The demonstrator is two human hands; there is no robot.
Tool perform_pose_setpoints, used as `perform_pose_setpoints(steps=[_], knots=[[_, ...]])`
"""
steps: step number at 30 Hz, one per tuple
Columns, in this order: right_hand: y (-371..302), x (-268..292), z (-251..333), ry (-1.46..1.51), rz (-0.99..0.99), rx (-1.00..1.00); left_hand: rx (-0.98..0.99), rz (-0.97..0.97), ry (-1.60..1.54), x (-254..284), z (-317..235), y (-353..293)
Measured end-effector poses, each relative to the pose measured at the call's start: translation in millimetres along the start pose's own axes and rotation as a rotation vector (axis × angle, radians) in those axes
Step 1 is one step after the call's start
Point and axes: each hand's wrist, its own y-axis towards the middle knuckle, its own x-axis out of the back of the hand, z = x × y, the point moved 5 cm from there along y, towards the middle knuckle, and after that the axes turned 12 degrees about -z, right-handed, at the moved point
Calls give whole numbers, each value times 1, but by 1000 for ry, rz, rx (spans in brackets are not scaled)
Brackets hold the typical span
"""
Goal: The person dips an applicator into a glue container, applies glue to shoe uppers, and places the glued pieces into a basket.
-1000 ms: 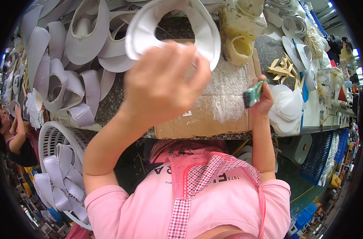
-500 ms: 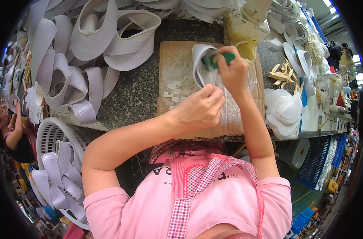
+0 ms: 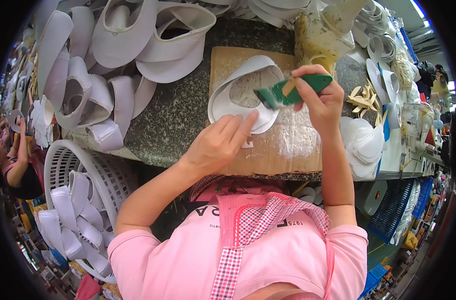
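Note:
A white visor [image 3: 259,122] with a curved band lies on a worn cardboard sheet [image 3: 268,161], its opening toward me. Along its near edge, my left hand [image 3: 215,144] grips it, the fingers over the brim and the thumb hidden. My right hand [image 3: 320,97] is closed around the green handle of a flat brush [image 3: 300,90]. The brush's dark bristle end hangs tilted over the right side of the visor, and I cannot tell whether it touches. Beside my left fingers a small white tab [image 3: 247,144] shows on the cardboard.
White visors [image 3: 123,45] are heaped at the left. A glue-stained container [image 3: 322,35] stands behind the cardboard. To the right are wooden strips [image 3: 363,100] and stacked white pieces [image 3: 360,145]. A white basket [image 3: 108,170] holds more white pieces. Another person [image 3: 23,165] works at far left.
The visor has gone from being tipped up to lying flatter, its brim now toward me. My right hand and the brush have moved right, and my left hand has shifted left onto the brim.

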Motion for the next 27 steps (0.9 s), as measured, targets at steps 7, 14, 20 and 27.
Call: perform_pose_setpoints(steps=[7, 14, 20, 27], knots=[[-13, -40, -21, -401, 84, 887, 107, -125, -46, 3, 6, -18], [-29, -57, -12, -314, 554, 847, 16, -305, -42, 1, 16, -29], [-14, -71, -8, -309, 694, 861, -111, -460, -2, 9, 11, -41], [-6, -61, 19, -241, 489, 716, -240, -416, -53, -9, -2, -43]])
